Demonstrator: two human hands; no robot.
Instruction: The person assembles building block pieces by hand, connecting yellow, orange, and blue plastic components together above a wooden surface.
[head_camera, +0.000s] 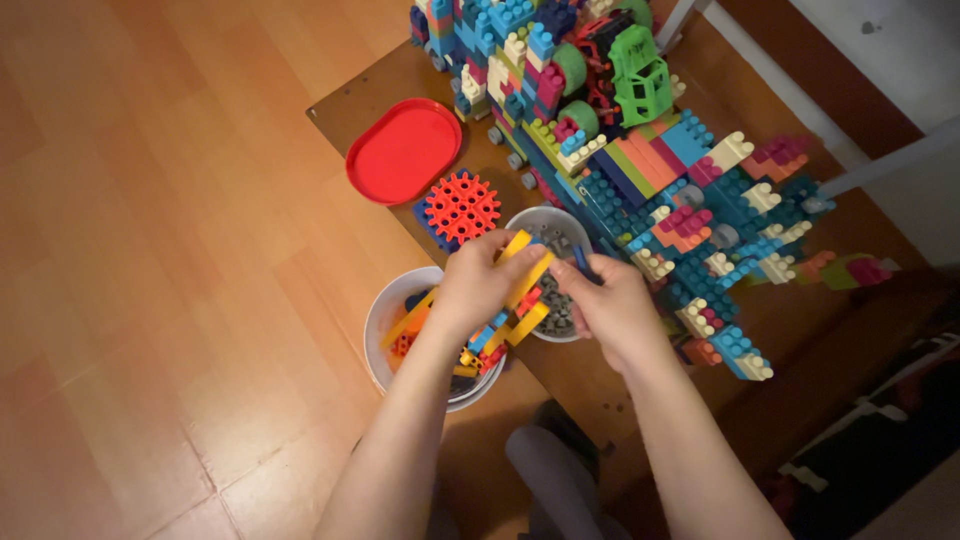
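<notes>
A small assembly of yellow strips (522, 285) with red and blue bits fixed to it is held up over the near edge of the wooden surface (350, 105), above two bowls. The left hand (478, 280) wraps it from the left, fingers curled tight around the yellow strips. The right hand (612, 305) meets it from the other side, its fingers pinching a small dark blue piece (581, 262) right against the assembly's upper end. The step in hand looks like fitting that blue piece onto the assembly; seating it would call for lining it up with a hole or stud and pressing while the left hand steadies.

Under the hands sit two round containers: one white bowl (392, 315) of mixed coloured parts, overhanging the edge, and one smaller white bowl (548, 222) of grey parts. Beyond them lie one red oval lid (403, 150) and one red spiked gear-like disc (461, 207) on a blue base. One large multicoloured block structure (640, 170) fills the far right of the surface, with a green toy vehicle (640, 75) perched on top. Wooden floor (150, 280) lies to the left.
</notes>
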